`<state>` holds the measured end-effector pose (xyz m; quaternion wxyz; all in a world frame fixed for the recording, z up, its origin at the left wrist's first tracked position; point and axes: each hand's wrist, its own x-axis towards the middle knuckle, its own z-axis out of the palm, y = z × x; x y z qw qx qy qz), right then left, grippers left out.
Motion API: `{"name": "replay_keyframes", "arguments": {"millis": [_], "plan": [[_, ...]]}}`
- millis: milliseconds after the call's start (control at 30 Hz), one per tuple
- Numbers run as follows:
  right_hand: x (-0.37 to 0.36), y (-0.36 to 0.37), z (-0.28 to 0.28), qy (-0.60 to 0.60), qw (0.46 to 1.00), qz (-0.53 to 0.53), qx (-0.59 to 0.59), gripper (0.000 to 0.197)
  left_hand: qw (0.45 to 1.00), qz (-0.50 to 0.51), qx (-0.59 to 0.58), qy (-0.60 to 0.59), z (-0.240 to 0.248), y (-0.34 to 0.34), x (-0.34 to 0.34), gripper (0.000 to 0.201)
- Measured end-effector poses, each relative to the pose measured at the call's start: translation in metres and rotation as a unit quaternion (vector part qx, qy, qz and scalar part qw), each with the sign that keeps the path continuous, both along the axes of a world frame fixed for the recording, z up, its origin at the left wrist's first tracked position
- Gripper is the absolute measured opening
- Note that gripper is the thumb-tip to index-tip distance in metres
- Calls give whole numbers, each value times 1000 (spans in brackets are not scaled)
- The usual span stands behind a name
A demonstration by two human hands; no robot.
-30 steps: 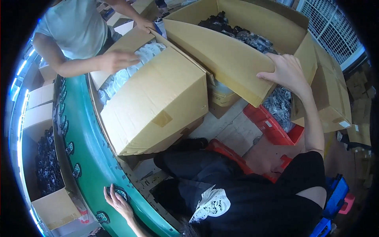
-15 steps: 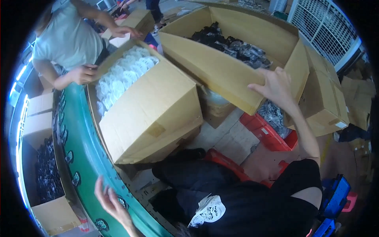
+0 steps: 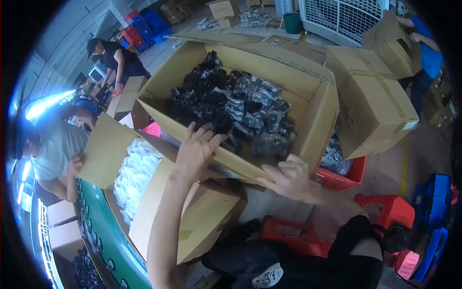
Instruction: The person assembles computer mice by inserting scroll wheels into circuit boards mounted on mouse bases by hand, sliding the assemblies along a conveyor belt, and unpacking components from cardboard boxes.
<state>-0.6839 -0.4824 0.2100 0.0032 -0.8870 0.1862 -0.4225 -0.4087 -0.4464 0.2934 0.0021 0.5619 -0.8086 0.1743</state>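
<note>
A large cardboard box (image 3: 313, 111) stands in front of me with its top open. Inside are many black parts (image 3: 209, 91), several wrapped in clear plastic bags (image 3: 262, 118). The fingers of my left hand (image 3: 195, 151) curl over the box's near wall, towards its left part. Farther right on that same edge, my right hand (image 3: 291, 178) is closed around the cardboard, thumb pointing left. Both hands grip the wall from my side, and parts of the fingers are hidden behind it.
At left, another cardboard box (image 3: 199, 236) holds white pieces (image 3: 139, 173) beside a green conveyor (image 3: 103, 221) carrying small black parts. A co-worker (image 3: 60, 149) touches its flap. Red crates (image 3: 349, 178), red stools (image 3: 390, 212) and stacked cartons (image 3: 368, 101) stand at right.
My left hand has moved from above the conveyor onto the large box's near wall. My right hand stays on that wall. The view has swung, showing more of the box's contents.
</note>
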Motion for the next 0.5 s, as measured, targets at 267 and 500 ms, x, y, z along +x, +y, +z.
{"name": "replay_keyframes", "arguments": {"millis": [267,500], "plan": [[32,-13,-12,-78,996,22,-48,25,984,-26,97,-150,11,-38,26,32],[48,-36,-40,4,1000,7,-18,26,994,52,49,-81,-15,-36,28,23]]}}
